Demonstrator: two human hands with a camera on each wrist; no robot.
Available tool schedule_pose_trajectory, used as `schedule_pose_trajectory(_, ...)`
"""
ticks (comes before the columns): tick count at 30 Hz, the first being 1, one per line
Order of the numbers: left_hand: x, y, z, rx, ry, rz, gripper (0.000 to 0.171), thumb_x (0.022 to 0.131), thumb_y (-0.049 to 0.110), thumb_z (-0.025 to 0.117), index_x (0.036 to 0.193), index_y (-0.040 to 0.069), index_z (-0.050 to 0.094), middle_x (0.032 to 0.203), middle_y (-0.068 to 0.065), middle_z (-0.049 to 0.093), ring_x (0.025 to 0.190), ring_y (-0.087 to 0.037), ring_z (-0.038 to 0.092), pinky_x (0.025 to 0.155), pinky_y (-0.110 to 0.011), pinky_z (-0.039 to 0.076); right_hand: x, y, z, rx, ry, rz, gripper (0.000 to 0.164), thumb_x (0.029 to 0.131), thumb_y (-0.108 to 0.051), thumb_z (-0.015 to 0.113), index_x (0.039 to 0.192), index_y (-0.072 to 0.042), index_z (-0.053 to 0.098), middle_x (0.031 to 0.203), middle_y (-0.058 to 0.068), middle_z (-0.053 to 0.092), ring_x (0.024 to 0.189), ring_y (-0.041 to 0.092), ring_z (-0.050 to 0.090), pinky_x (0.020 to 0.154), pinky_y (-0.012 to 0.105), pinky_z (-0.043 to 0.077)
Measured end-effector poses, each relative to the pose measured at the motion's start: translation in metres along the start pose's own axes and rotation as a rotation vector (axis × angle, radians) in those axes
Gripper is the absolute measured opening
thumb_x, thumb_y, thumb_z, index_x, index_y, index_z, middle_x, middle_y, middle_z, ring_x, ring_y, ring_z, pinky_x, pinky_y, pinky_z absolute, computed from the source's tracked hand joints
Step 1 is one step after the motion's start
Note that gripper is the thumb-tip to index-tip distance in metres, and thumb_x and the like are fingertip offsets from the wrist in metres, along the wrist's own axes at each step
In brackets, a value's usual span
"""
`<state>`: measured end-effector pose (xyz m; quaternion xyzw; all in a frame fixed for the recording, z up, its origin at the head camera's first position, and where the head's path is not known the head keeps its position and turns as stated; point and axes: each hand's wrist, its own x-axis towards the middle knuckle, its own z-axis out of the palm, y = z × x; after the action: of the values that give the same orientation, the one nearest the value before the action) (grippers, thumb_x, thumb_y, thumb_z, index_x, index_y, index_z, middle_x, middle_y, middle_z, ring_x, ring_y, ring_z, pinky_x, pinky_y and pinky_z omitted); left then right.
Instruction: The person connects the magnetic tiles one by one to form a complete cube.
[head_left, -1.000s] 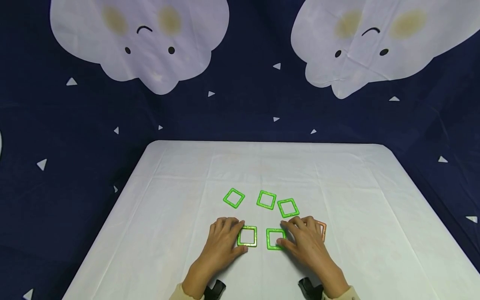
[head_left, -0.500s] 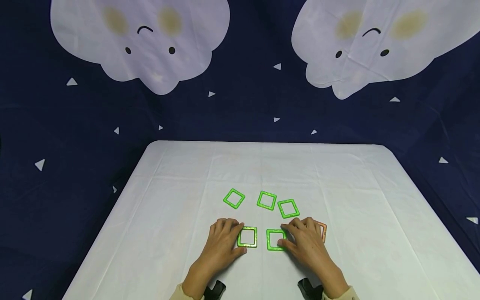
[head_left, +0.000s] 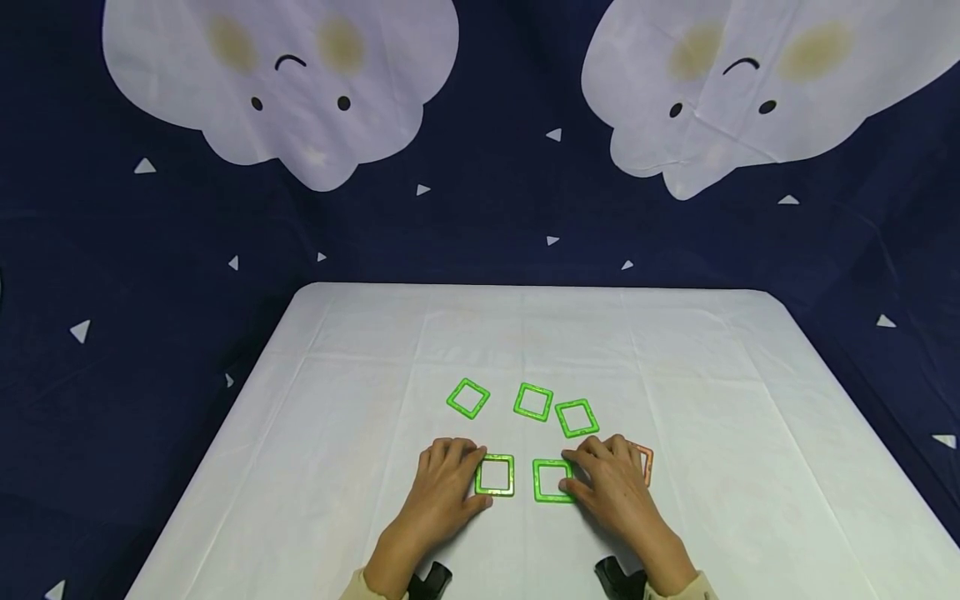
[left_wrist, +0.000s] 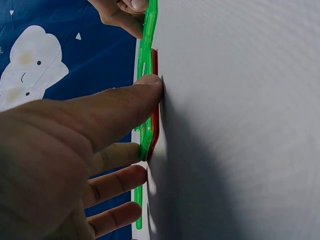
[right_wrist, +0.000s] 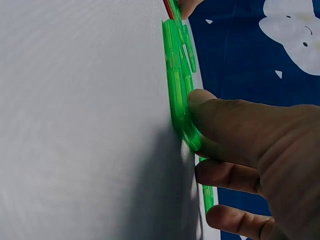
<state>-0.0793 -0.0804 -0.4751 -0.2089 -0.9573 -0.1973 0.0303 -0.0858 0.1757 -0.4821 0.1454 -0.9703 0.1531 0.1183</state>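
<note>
The left hand (head_left: 444,482) pinches a green-over-red stack of square plastic frames (head_left: 495,492); right of that stack, the right hand (head_left: 613,482) pinches a green square plastic frame (head_left: 537,482).

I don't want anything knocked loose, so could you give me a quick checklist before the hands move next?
1. Left hand on the left green square frame: ok, at its left side.
2. Right hand on the right green square frame: ok, at its right side.
3. Gap between those two frames: ok, plainly apart.
4. Red piece beneath the left frame squarely aligned: cannot tell.
5. Orange square frame in full view: not ok, right hand covers part.
</note>
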Motion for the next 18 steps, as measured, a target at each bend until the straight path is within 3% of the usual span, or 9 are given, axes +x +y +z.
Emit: schedule_pose_trajectory(18,-0.0022,-0.0008,0.0004,0.016,0.025,0.004,0.058,0.075,0.038,0.076,0.123,0.01,0.06,0.122,-0.004,0.053,0.116,-0.024,0.041,0.1,-0.048,0.032,0.0002,0.0014,0.002,0.015,0.024,0.005,0.033,0.065,-0.032,0.083,0.094,-0.018,0.073,0.086,-0.007,0.06,0.079,0.013,0.039,0.088,0.043,0.033)
